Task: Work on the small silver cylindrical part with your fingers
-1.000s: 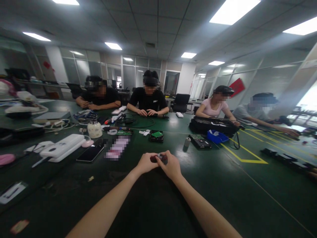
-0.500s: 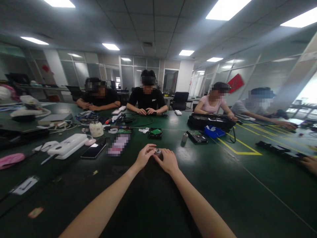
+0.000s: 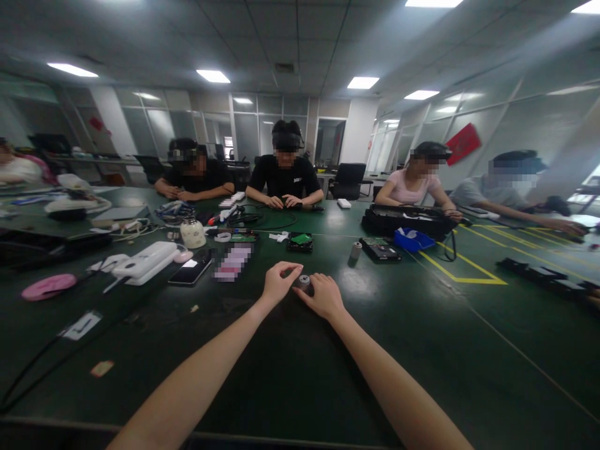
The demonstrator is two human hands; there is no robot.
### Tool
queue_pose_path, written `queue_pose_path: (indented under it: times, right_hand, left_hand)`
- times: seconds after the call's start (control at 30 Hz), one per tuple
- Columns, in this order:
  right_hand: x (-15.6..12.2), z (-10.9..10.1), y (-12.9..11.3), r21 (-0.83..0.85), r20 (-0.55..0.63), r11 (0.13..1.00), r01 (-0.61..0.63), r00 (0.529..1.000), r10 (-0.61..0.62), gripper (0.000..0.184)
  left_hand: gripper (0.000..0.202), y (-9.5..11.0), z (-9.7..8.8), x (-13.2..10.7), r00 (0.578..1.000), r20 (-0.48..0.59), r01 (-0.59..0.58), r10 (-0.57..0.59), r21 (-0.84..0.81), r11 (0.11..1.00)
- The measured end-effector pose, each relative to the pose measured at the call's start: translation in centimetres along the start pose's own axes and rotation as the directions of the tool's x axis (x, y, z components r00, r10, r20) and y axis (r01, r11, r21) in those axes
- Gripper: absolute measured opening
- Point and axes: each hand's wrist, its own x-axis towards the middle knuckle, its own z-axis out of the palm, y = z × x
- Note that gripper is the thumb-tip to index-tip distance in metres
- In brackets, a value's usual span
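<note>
A small grey metal cylinder (image 3: 304, 282) with a round, lighter top stands upright on the green table in front of me. My right hand (image 3: 325, 296) is closed around its right side, with the thumb at the near side and the fingers at the far side. Just left of the cylinder's top is my left hand (image 3: 280, 281), its thumb and fingertips brought together in a pinch. Whatever sits between those fingertips is too small to make out. A similar silver cylinder (image 3: 355, 251) stands farther off to the right, beside a hard drive (image 3: 380, 249).
Beyond my hands lies a drive with a green board (image 3: 300, 242). To the left are a phone (image 3: 190, 269), a white power strip (image 3: 145, 262) and a patterned jar (image 3: 193, 234). A blue tray (image 3: 414, 240) sits at right. Several people work across the table (image 3: 262, 375).
My left hand has drawn slightly left, off the cylinder's top, leaving the top more exposed. My right hand stays around the cylinder. The whole view has shifted a little.
</note>
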Motion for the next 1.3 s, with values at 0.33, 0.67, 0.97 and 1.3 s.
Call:
queue_pose_path:
  times: [0.33, 0.67, 0.97, 1.3]
  right_hand:
    - [-0.5, -0.2, -0.5, 0.070, 0.060, 0.997, -0.023, 0.998, 0.019, 0.036]
    - [-0.4, -0.3, -0.5, 0.094, 0.141, 0.994, -0.060, 0.989, 0.046, 0.035]
    - [-0.2, -0.7, -0.6, 0.113, 0.228, 0.990, -0.082, 0.972, 0.054, 0.039]
    - [-0.3, -0.5, -0.5, 0.117, 0.227, 0.989, -0.096, 0.972, 0.067, 0.034]
  left_hand:
    - [0.016, -2.3, -1.2, -0.5, 0.979, 0.124, 0.082, -0.164, 0.498, 0.863]
    - [0.021, -0.7, 0.0, -0.1, 0.983, 0.116, 0.151, -0.139, -0.102, 0.983]
    - [0.019, 0.4, 0.1, -0.5, 0.985, 0.150, 0.111, -0.086, -0.170, 0.979]
    - [0.010, 1.9, -0.6, -0.8, 0.990, 0.128, -0.050, 0.053, -0.027, 0.998]
